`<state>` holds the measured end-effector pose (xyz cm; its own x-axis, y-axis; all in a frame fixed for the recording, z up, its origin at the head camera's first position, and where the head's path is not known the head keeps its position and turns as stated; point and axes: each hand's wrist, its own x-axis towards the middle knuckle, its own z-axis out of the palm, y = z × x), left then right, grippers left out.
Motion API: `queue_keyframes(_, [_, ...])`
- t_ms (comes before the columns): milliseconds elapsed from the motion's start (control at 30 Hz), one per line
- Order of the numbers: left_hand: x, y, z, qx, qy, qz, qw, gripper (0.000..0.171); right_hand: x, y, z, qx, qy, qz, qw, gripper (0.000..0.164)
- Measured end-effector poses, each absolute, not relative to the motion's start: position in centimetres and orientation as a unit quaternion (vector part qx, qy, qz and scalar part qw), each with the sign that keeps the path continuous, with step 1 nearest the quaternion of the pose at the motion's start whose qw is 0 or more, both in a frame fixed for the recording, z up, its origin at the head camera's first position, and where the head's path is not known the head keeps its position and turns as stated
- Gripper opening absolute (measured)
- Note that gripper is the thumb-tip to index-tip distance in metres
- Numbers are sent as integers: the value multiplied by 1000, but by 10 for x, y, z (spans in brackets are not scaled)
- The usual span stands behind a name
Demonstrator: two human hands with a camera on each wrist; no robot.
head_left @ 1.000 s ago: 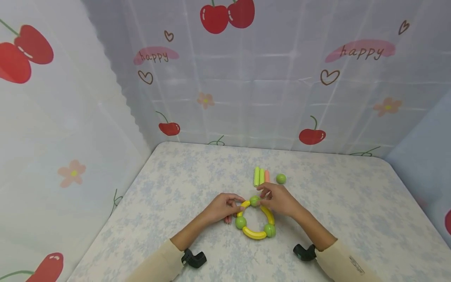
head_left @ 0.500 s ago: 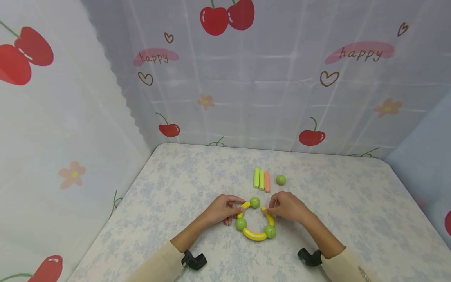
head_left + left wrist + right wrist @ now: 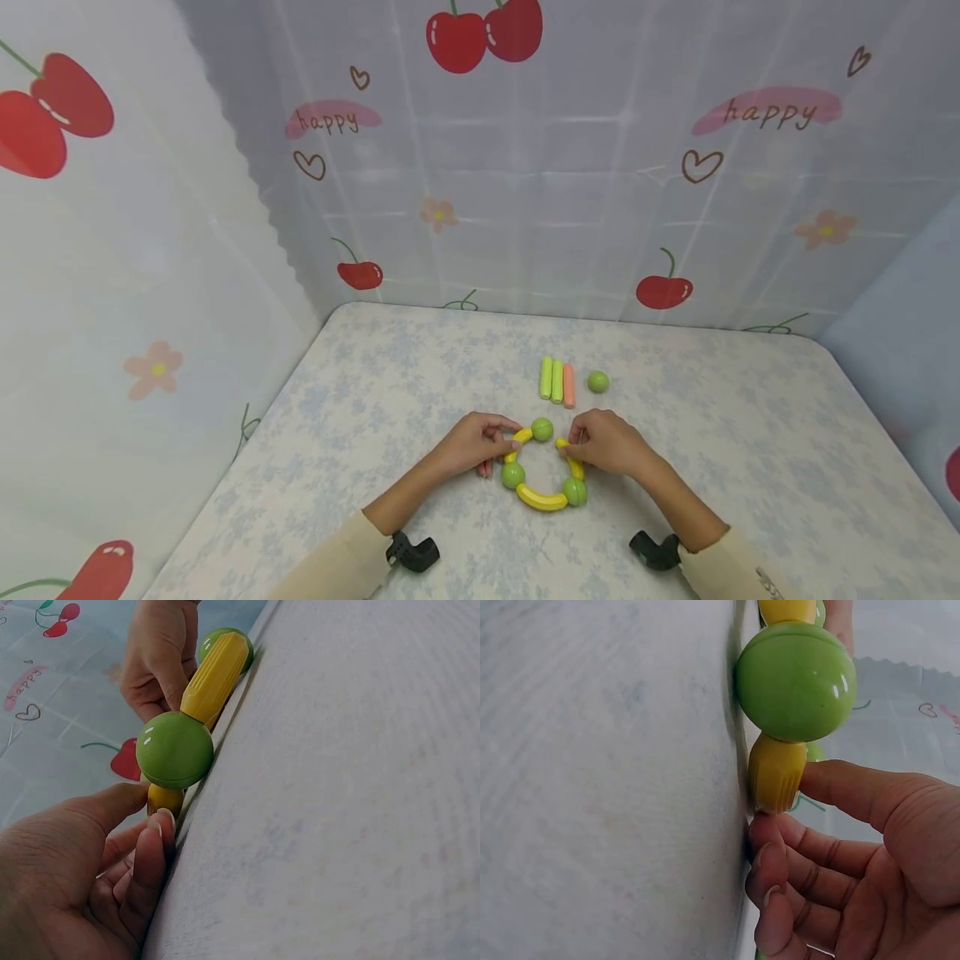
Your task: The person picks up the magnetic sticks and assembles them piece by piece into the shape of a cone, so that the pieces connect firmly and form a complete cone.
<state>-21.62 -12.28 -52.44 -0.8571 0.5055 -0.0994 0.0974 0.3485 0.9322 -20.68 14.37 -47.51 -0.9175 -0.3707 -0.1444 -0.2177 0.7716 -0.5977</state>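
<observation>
On the table lies a ring of curved yellow rods and green balls. My left hand pinches the left yellow rod between thumb and fingers. This rod touches the far green ball and the left green ball. My right hand pinches the right yellow rod, whose near end meets the right green ball. Between that rod's far end and the far ball there is a gap. A front yellow rod joins the left and right balls.
Beyond the ring lie two lime-green straight rods, a salmon-pink rod and a loose green ball. Cherry-printed curtains stand behind the patterned table and at its sides.
My right hand has left the far green ball and drawn back toward me, to the right yellow rod. That rod's far end now shows. My left hand stays in place.
</observation>
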Motion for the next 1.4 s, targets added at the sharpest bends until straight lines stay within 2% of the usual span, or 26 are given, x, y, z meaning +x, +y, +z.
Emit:
queue_keyframes(600, [-222,-120,-522,201,801,532,185,33,-208,143,-471,-147,941,-292,86,16])
queue_keyframes(1400, [-218,-123,-526,200,798,532,200,33,-209,144,-469,-128,941,-301,86,15])
